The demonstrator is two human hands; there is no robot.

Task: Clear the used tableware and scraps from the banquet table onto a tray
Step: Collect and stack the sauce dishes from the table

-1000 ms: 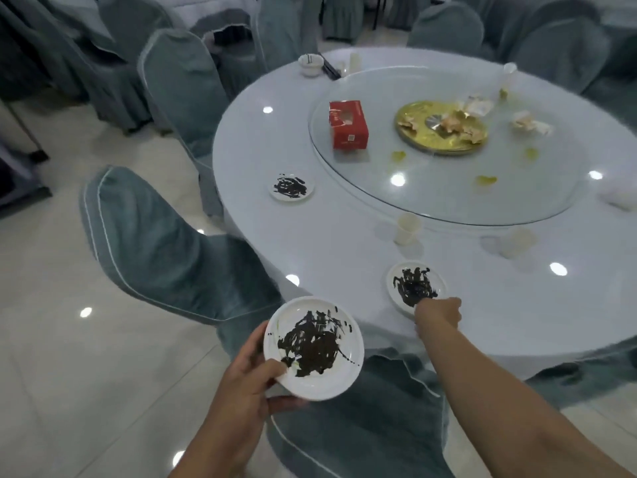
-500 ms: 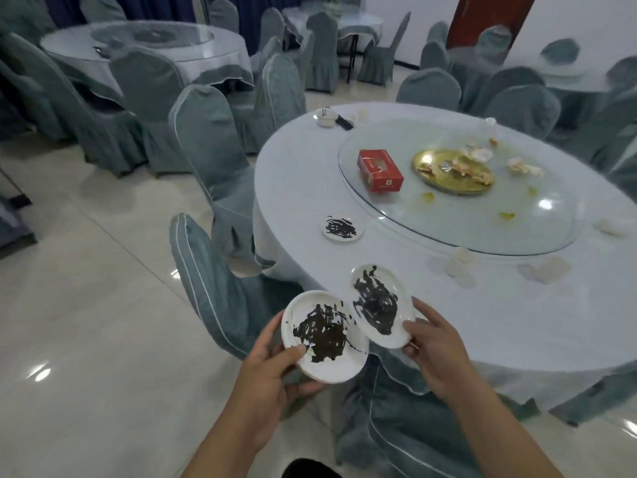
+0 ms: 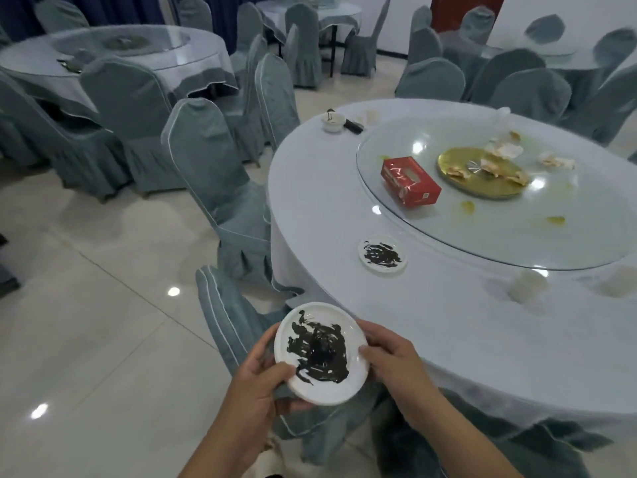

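Observation:
I hold a stack of white plates (image 3: 324, 374) smeared with dark sauce, off the table's near edge, above a chair. My left hand (image 3: 256, 391) grips the stack's left rim with the thumb on top. My right hand (image 3: 393, 363) holds its right rim. Only the top plate's face shows. Another dirty white plate (image 3: 382, 253) lies on the round table (image 3: 310, 208) near its left edge. A gold platter (image 3: 482, 174) with scraps sits on the glass turntable (image 3: 517, 236), with crumpled napkins (image 3: 503, 150) behind it.
A red tissue box (image 3: 412, 182) lies on the turntable. Pale cups (image 3: 525, 286) stand by the turntable's near rim. A small bowl (image 3: 332, 122) and a dark object sit at the table's far left. Covered chairs (image 3: 213, 174) stand left of the table, with more tables behind.
My right hand lifted the second dirty plate off the table and laid it onto the plate in my left hand. Both hands now hold the stack. The view swung left.

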